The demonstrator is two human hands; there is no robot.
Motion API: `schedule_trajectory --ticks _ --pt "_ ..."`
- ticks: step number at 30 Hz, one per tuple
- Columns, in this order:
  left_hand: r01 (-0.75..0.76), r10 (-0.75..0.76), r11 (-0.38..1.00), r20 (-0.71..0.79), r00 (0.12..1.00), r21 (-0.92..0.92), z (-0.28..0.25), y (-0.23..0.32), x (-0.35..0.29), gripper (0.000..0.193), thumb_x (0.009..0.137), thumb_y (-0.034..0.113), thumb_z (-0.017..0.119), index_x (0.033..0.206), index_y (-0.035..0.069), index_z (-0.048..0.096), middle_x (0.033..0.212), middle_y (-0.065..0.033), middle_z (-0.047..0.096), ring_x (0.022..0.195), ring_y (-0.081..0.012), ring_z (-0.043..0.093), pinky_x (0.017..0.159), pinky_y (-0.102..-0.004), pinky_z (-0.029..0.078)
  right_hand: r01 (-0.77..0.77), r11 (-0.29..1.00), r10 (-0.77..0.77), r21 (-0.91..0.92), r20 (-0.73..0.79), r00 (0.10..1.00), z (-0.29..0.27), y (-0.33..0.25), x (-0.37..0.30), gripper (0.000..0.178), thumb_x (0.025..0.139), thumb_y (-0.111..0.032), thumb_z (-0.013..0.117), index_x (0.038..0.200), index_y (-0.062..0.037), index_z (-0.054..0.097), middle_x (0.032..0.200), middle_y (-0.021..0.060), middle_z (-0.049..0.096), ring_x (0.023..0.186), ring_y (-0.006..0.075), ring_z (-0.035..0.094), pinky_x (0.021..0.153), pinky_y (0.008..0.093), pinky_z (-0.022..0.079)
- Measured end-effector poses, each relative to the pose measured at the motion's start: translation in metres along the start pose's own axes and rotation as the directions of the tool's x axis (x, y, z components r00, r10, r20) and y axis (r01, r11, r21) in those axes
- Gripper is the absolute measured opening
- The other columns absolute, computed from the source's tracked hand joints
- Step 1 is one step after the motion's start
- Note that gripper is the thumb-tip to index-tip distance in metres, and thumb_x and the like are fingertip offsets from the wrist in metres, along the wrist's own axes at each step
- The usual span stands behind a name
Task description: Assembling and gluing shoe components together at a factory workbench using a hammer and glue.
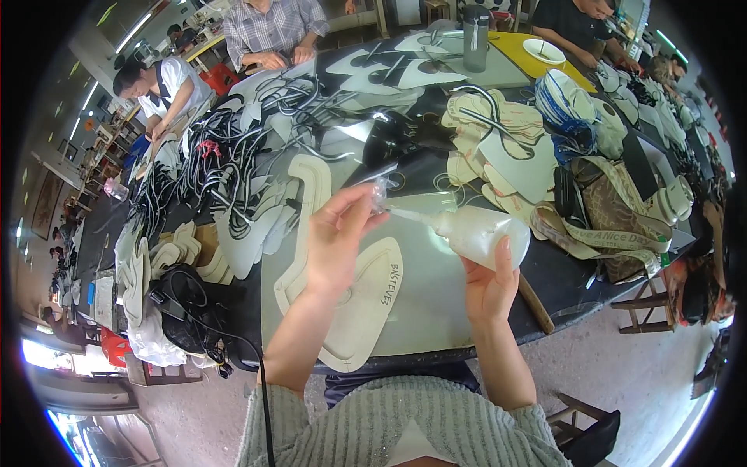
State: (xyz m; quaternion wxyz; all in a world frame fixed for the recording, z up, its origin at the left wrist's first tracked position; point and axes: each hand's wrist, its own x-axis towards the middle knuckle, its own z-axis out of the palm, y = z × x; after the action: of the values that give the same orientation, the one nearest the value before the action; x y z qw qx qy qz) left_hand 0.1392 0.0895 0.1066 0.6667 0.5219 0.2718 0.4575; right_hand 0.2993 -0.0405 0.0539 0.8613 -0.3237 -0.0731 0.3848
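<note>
My right hand (492,289) is wrapped round a translucent white squeeze bottle (481,232), tipped on its side with its thin nozzle pointing left. My left hand (340,237) pinches a small crumpled piece of clear plastic (380,194) at the nozzle's tip. Whether the plastic touches the tip I cannot tell. Below both hands lies a grey-green board (424,315). On it, under my left forearm, rests a pale, rounded template (377,292) with dark lettering. A long, bent pale template (307,194) lies beside it, partly hidden by my left hand.
Black-and-white strap pieces (226,152) heap up at the left. Stacked cream cut pieces (517,163) and a patterned bag (615,206) stand at the right. A wooden handle (537,305) lies by the near edge. A dark cable (261,373) hangs near my left arm. Several people work around.
</note>
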Motion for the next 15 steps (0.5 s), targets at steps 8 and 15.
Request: schedule_trajectory --ticks 8,15 --pt "-0.336 0.280 0.876 0.203 0.938 0.345 0.000 0.015 -0.018 0.029 0.086 -0.013 0.059 0.112 -0.002 0.065 0.101 -0.0089 0.057 0.091 -0.0160 0.064 0.085 -0.0266 0.056 -0.055 0.998 0.053 0.029 0.060 0.997 -0.005 -0.005 -0.003 0.050 0.096 -0.036 0.057 0.134 -0.0056 0.045 0.129 0.0123 0.057 0.117 0.0262 0.058 0.096 0.0410 0.052" --pt "-0.505 0.325 0.739 0.420 0.847 0.446 -0.021 0.043 -0.028 0.019 0.086 -0.006 0.065 0.105 0.000 0.069 0.094 -0.0093 0.066 0.081 -0.0158 0.063 0.065 -0.0256 0.051 -0.316 0.943 0.303 0.104 0.120 0.945 0.001 0.007 -0.014 0.043 0.098 -0.034 0.055 0.132 -0.0083 0.048 0.128 0.0101 0.058 0.113 0.0248 0.061 0.086 0.0338 0.058"
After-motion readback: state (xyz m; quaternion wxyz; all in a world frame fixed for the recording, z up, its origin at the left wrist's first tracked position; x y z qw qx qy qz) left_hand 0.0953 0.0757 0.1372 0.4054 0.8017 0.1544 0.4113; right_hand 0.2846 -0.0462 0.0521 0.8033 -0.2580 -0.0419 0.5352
